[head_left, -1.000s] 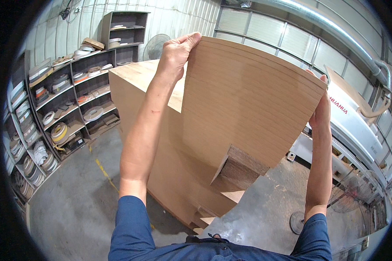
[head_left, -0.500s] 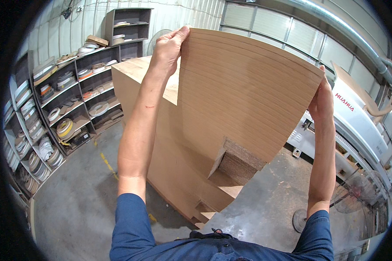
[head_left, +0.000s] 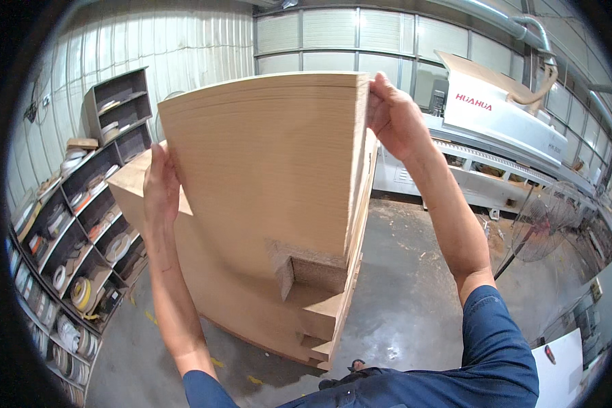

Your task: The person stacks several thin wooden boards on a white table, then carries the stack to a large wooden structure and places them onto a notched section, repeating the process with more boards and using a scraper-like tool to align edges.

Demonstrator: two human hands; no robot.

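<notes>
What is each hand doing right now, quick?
Left hand: closed on the left edge of the brown board, holding it.
Right hand: closed on the board's top right corner, holding it.

Tan notched board [head_left: 265, 177], held upright

A tall stack of brown fibreboard panels [head_left: 238, 313] stands on the grey concrete floor [head_left: 415, 299], with sawdust scattered over the floor beside it. A dark shelving unit [head_left: 81, 224] filled with rolls of edge banding [head_left: 81, 294] stands on the same floor.
</notes>
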